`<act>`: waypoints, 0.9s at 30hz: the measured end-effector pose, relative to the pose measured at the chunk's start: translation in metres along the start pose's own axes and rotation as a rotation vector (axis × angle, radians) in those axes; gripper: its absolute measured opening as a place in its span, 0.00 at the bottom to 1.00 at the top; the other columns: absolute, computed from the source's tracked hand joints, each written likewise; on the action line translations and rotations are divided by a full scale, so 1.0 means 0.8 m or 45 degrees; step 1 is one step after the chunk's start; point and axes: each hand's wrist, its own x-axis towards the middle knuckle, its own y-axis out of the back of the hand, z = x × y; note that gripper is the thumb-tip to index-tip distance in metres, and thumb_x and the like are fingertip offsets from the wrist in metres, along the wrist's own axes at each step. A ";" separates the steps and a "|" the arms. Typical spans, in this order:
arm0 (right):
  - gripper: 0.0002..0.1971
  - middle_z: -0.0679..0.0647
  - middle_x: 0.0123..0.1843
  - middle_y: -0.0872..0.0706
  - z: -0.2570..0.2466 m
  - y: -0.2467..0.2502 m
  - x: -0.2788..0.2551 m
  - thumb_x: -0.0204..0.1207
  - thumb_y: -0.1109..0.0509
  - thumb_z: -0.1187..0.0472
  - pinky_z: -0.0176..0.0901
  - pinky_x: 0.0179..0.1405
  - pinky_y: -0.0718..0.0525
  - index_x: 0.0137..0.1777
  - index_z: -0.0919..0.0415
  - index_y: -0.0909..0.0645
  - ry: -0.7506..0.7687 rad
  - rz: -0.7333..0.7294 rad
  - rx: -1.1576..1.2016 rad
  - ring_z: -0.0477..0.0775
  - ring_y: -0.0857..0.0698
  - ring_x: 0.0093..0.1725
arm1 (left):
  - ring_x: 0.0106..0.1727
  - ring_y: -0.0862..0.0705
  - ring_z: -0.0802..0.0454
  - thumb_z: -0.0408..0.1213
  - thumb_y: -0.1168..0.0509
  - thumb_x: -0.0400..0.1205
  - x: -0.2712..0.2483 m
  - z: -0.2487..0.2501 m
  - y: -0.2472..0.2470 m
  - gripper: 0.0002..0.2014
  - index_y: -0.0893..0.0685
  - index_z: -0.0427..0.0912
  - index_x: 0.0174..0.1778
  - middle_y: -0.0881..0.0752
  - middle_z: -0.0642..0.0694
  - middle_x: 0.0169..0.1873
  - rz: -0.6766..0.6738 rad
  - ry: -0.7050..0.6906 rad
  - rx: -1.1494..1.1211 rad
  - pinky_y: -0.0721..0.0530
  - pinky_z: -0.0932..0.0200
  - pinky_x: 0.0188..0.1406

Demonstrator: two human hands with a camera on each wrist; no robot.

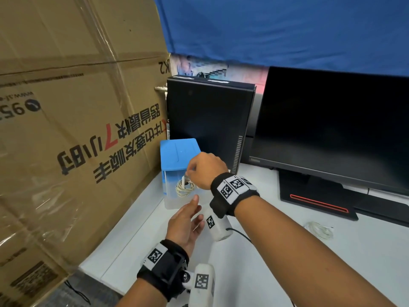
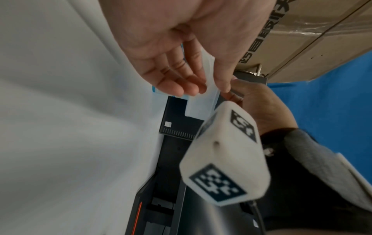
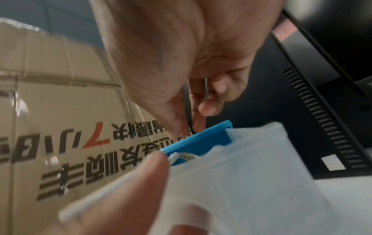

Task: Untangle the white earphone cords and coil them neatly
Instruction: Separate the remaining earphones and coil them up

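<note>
Head view, frame centre: right hand [image 1: 204,170] pinches coiled earphone cord [image 1: 184,188] (light, floppy; best gripped across its loops); left hand [image 1: 184,222] hovers open-fingered.

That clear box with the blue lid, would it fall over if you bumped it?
Probably. The clear box looks like thin plastic holding only a coiled cord, so likely light. Its open blue lid stands high, perhaps making it tippy.
</note>
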 end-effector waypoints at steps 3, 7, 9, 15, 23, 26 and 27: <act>0.09 0.47 0.46 0.08 0.000 0.006 -0.001 0.78 0.31 0.54 0.53 0.51 0.11 0.45 0.52 0.09 0.052 0.006 0.126 0.52 0.13 0.46 | 0.43 0.17 0.50 0.47 0.24 0.74 0.005 -0.002 -0.002 0.22 0.15 0.42 0.61 0.14 0.45 0.50 0.012 -0.022 0.013 0.14 0.56 0.43; 0.09 0.47 0.43 0.09 0.012 0.023 -0.007 0.78 0.30 0.52 0.51 0.50 0.11 0.44 0.53 0.10 0.044 0.138 0.255 0.53 0.12 0.45 | 0.50 0.17 0.47 0.51 0.25 0.73 0.011 0.005 -0.010 0.22 0.15 0.43 0.59 0.15 0.45 0.55 0.084 -0.055 0.079 0.15 0.53 0.51; 0.09 0.46 0.38 0.10 0.031 0.036 -0.015 0.77 0.29 0.52 0.52 0.48 0.11 0.40 0.53 0.10 0.018 0.212 0.349 0.53 0.12 0.42 | 0.51 0.16 0.47 0.54 0.25 0.73 0.018 0.013 -0.014 0.22 0.17 0.47 0.58 0.17 0.47 0.57 0.129 -0.043 0.102 0.14 0.53 0.50; 0.11 0.43 0.30 0.13 0.136 0.069 -0.072 0.76 0.27 0.54 0.43 0.38 0.14 0.32 0.50 0.13 -0.182 0.367 0.468 0.46 0.14 0.34 | 0.29 0.30 0.56 0.65 0.30 0.72 0.053 0.034 -0.033 0.23 0.21 0.49 0.46 0.24 0.51 0.34 0.248 0.058 0.095 0.27 0.60 0.29; 0.10 0.47 0.32 0.11 0.305 0.101 -0.201 0.74 0.27 0.60 0.43 0.40 0.15 0.31 0.51 0.11 -0.659 0.210 0.297 0.50 0.14 0.36 | 0.25 0.38 0.56 0.56 0.36 0.82 0.071 0.037 -0.047 0.18 0.30 0.50 0.34 0.35 0.52 0.27 0.420 -0.003 0.106 0.38 0.62 0.25; 0.14 0.43 0.32 0.10 0.324 0.090 -0.234 0.73 0.27 0.62 0.43 0.41 0.13 0.27 0.47 0.12 -0.688 0.010 0.171 0.47 0.12 0.38 | 0.24 0.37 0.58 0.53 0.32 0.81 0.076 0.035 -0.047 0.16 0.27 0.49 0.35 0.30 0.53 0.28 0.446 -0.031 0.096 0.37 0.63 0.23; 0.15 0.43 0.32 0.10 0.324 0.083 -0.241 0.73 0.28 0.63 0.44 0.42 0.12 0.26 0.48 0.13 -0.668 -0.024 0.147 0.46 0.12 0.38 | 0.24 0.36 0.58 0.53 0.31 0.80 0.076 0.035 -0.045 0.15 0.26 0.49 0.36 0.30 0.53 0.28 0.446 -0.035 0.099 0.37 0.63 0.24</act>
